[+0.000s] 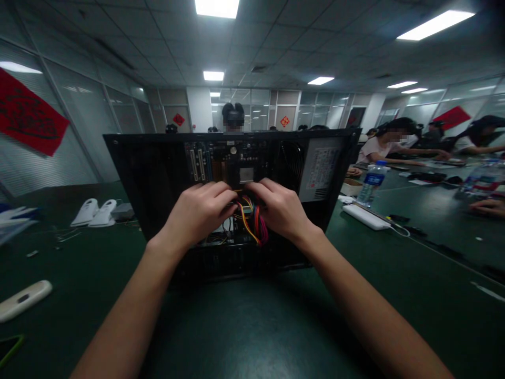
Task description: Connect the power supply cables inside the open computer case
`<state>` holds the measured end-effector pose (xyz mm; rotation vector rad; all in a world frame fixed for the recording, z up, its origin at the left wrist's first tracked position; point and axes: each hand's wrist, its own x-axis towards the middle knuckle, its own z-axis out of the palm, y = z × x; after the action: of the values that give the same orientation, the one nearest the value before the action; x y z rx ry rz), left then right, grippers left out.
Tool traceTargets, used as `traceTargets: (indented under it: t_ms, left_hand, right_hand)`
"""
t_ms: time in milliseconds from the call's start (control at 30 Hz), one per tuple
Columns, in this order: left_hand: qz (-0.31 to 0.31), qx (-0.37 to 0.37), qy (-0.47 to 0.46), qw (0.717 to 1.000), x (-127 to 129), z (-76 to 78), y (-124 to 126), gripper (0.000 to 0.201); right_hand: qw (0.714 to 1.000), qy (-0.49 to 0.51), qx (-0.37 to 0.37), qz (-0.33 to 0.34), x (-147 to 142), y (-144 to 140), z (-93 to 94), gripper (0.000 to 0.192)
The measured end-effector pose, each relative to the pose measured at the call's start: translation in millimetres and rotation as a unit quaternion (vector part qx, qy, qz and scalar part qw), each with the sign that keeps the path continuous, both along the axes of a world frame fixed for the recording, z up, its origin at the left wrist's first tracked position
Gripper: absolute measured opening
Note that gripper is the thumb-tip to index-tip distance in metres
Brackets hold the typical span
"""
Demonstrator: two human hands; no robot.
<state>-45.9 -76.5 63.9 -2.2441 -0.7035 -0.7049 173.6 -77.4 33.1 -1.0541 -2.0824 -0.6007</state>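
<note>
My left hand [203,208] curled, fingers bent onto the coloured wire bundle [252,223], my right hand [280,208] likewise curled, pinching the same wires, bundle sitting inside the open black computer case [142,173] on the green table [252,326], motherboard [232,160] behind.

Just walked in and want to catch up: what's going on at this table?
A person has both hands inside an open computer case standing on the green table. The left hand and right hand meet at a bundle of coloured wires below the motherboard; the fingertips are hidden, so the grip is unclear. A water bottle and power strip sit to the right, where other people work.
</note>
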Motion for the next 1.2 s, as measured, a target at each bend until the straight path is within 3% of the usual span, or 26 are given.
traceTargets:
  t_ms: [167, 367, 500, 667, 900, 1200]
  left_hand:
    - [0.022, -0.058, -0.027, 0.998, 1, -17.1, 19, 0.017]
    - [0.054, -0.110, -0.045, 0.991, 0, -33.8, 37, 0.029]
    - [0.087, -0.154, -0.046, 0.983, 3, -44.0, 45, 0.026]
    - [0.071, -0.213, -0.046, 0.973, 11, -54.9, 57, 0.024]
    - [0.112, -0.229, 0.093, 0.962, 33, -45.0, 77, 0.024]
    - [0.140, -0.247, 0.054, 0.957, 36, -55.6, 74, 0.025]
  right_hand:
    - [0.983, -0.059, -0.135, -0.106, 2, 13, -7.8, 0.027]
    - [0.965, -0.088, -0.212, -0.125, 2, 38, -32.0, 0.021]
    - [0.965, -0.076, -0.223, -0.117, 4, 45, -39.5, 0.022]
    - [0.963, -0.082, -0.224, -0.128, 1, 44, -38.7, 0.019]
    - [0.959, -0.069, -0.247, -0.124, -1, 45, -36.8, 0.021]
    - [0.963, -0.068, -0.233, -0.116, -2, 44, -39.3, 0.021]
